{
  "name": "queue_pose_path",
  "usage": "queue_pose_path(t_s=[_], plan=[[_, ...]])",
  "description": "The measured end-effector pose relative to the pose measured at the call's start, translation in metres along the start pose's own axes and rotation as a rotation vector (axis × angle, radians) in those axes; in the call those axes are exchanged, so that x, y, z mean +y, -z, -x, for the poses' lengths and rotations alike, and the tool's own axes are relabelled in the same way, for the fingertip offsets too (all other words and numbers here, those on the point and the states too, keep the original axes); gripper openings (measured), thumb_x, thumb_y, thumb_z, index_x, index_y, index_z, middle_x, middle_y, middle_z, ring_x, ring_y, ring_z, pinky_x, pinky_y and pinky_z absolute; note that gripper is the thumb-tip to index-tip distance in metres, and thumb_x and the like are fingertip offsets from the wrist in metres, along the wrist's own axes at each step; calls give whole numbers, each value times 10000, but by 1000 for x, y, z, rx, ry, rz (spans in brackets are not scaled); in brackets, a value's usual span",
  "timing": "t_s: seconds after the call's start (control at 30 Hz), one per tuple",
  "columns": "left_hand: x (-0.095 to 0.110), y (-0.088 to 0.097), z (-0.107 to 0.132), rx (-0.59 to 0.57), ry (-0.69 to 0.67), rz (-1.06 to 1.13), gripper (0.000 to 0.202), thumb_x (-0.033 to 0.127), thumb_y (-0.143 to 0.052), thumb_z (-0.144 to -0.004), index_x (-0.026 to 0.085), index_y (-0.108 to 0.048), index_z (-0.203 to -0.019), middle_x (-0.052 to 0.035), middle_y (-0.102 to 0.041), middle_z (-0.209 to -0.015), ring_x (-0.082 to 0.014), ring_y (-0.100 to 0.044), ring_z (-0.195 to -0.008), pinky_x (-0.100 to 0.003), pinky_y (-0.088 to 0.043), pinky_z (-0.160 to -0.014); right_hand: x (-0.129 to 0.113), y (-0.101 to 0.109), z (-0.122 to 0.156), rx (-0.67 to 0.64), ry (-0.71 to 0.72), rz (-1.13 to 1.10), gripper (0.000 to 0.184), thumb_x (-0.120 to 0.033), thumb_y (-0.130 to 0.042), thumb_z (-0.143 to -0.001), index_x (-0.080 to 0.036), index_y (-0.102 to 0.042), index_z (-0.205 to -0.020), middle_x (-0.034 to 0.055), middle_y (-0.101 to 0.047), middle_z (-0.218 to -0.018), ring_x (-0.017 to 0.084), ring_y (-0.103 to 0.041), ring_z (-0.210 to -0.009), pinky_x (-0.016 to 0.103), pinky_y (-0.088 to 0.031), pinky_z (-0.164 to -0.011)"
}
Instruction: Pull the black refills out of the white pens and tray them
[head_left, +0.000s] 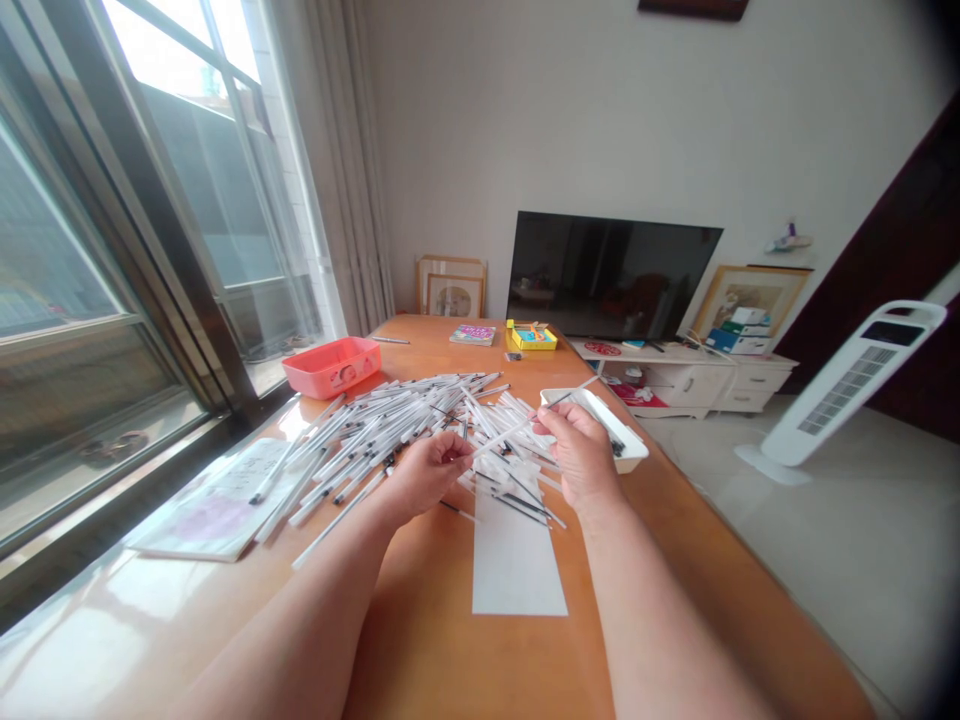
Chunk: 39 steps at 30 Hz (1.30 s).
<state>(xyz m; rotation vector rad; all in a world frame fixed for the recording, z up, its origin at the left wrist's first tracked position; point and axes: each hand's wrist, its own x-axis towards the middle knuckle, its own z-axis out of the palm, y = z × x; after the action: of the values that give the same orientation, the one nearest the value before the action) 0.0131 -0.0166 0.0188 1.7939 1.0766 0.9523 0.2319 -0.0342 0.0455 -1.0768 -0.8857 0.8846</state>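
Note:
My left hand (435,468) pinches one end of a translucent white pen barrel (501,438) above the table. Close to the barrel's other end, my right hand (579,445) has its thumb and fingers closed on a thin pen refill (583,384), dark toward the fingers and pale at the far tip. Whether the refill's hidden end sits inside the barrel, I cannot tell. Beyond and left of my hands spreads a heap of white pens (375,430) with black tips. Several dark refills (521,505) lie under my hands on a white paper strip (519,575).
A red plastic basket (334,368) stands behind the heap at left. To the right, a white tray (634,448) holds dark small parts. A notebook (217,505) lies by the window. Farther back are a booklet (472,335) and a yellow box (532,338).

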Motion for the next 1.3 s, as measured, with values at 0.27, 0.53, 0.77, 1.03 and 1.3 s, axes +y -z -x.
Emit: queue_pose_path(t_s=[0.27, 0.53, 0.77, 1.03, 1.3], plan=[[-3, 1, -1, -43, -4, 52, 264, 426, -679, -829, 168, -663, -881, -19, -634, -824, -153, -540, -769, -278, -405, -724, 2, 1, 2, -34, -10, 75, 268, -423, -753, -729, -176, -649, -750, 2, -644, -696, 153, -561, -701, 257, -391, -620], [-3, 0, -1, -24, 17, 66, 282, 443, -693, -814, 170, -663, -877, -10, -624, -799, -144, -526, -734, -269, -389, -687, -1, -1, 5, -66, 7, 103, 334, -484, -718, -770, -160, -720, -852, 38, -697, -823, 187, -609, -780, 279, -404, -651], [-3, 0, 0, -24, 18, 76, 285, 447, -691, -812, 172, -659, -879, -9, -623, -788, -141, -523, -722, -267, -385, -673, -3, 0, 4, -26, 21, 103, 357, -482, -678, -808, -168, -752, -962, 51, -727, -831, 185, -625, -770, 272, -408, -628], [-6, 2, -2, -15, 51, 85, 267, 432, -698, -800, 180, -654, -874, -8, -630, -781, -142, -527, -701, -265, -378, -648, -2, 2, 3, -8, -22, 127, 351, -444, -647, -799, -162, -733, -990, 66, -743, -841, 179, -638, -747, 275, -447, -648], [-4, 7, -3, 59, 63, 82, 239, 413, -684, -819, 182, -659, -874, -22, -673, -827, -155, -568, -765, -285, -408, -729, 19, 3, -3, -176, 4, 407, 248, -331, -582, -783, -178, -713, -928, 34, -730, -786, 176, -624, -705, 284, -472, -684]])
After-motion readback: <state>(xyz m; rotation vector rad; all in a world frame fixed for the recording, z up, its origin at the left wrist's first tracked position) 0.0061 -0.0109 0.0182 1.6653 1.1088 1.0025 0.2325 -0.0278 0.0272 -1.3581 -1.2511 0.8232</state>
